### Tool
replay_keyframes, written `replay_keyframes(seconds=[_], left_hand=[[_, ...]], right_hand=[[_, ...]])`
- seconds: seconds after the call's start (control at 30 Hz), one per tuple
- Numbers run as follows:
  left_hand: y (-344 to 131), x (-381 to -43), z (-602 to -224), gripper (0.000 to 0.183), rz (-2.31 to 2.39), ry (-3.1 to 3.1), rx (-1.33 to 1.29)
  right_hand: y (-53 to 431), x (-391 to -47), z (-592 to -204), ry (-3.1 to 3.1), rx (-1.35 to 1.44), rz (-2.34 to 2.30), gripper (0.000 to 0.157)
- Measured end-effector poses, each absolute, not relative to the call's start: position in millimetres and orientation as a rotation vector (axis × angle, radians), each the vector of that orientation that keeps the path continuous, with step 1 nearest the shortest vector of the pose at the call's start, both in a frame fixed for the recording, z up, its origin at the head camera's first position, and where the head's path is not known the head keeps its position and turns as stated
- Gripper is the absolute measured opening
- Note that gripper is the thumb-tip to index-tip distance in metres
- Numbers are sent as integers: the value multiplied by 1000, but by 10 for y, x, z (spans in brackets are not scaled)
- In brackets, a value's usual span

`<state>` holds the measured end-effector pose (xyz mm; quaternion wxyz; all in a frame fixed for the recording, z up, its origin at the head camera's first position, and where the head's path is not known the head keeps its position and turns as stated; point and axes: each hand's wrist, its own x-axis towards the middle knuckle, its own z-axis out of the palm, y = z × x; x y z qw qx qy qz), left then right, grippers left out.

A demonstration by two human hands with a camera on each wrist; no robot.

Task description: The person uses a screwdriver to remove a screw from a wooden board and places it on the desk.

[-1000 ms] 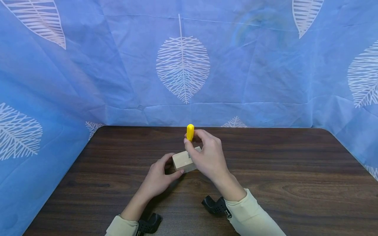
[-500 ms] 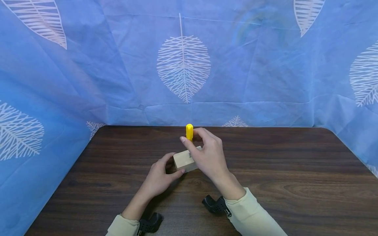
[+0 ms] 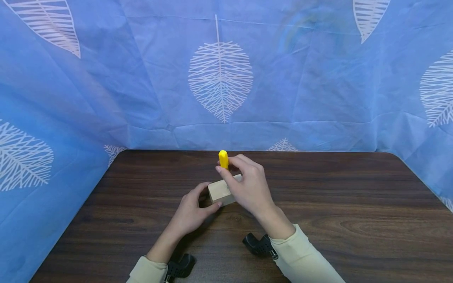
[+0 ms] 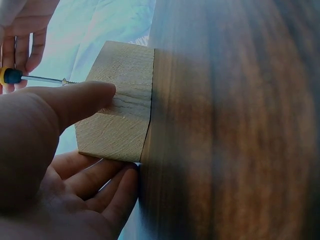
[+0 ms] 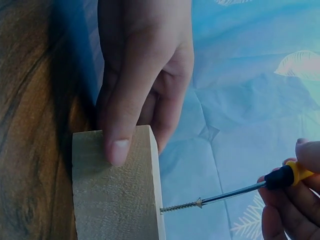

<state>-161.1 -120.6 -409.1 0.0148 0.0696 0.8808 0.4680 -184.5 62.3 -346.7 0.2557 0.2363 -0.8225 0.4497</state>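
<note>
My left hand (image 3: pixel 191 214) grips the left end of a pale wooden block (image 3: pixel 220 192) on the table, thumb on its near side and fingers on the far side. A screw (image 5: pixel 180 206) stands out of the block's upper face, its tip at the wood and most of its thread showing. The screwdriver (image 5: pixel 235 193) meets the screw head, nearly in line with it. Above the block, my right hand (image 3: pixel 251 188) holds the yellow screwdriver handle (image 3: pixel 223 159) between thumb and fingers. In the head view that hand hides the screw and the block's right end.
The dark wood-grain table (image 3: pixel 339 204) spreads around both hands. Behind it hangs a blue cloth (image 3: pixel 148 78) with white leaf prints. Black wrist-worn devices (image 3: pixel 181 266) sit by both sleeves, close over the table.
The top of the screwdriver handle has tilted slightly left. My right fingers have loosened and closed again around the handle. The block and my left hand have stayed nearly still.
</note>
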Motion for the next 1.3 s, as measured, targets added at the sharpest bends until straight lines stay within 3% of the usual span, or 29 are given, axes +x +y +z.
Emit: replay_keyframes(seconds=[0.53,0.83,1.3], left_hand=[[-1206,-1605,-4087,60,1446,2736,206],[-1207,-1619,-4099,57,1464,2724,193],[-1200,-1618,-4095,58,1467,2714,185]], right_hand=[[659,-1852,-3463,-2204,570,1188,48],[647,-1845,-3459,-2216,570,1178,38],[667,-1850,-3437,-2201,564,1076,42]])
